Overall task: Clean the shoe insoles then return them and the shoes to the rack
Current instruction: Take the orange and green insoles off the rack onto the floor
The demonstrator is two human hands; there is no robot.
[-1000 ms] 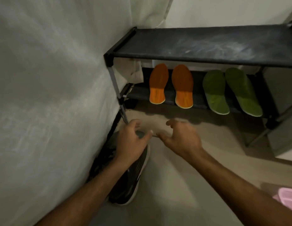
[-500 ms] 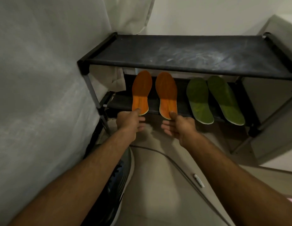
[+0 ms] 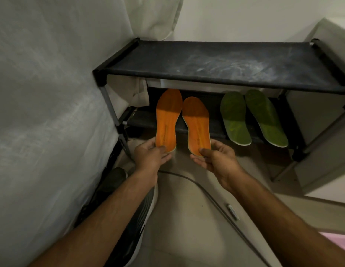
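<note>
Orange insoles, one in each grip: my left hand [image 3: 151,156] pinched the heel of the left insole [image 3: 167,117], my right hand [image 3: 216,158] the heel of the right insole [image 3: 196,124], at centre frame, toes over the rack [image 3: 206,58]'s lower shelf. They looked light, thin and floppy, best held by the firmer heel. Green insoles [image 3: 252,116] lay right; a dark shoe [image 3: 137,224] sat lower left on the floor.

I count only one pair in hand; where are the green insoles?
In the head view, the green insoles lie on the rack's lower shelf, right side, beside the orange insoles.
</note>
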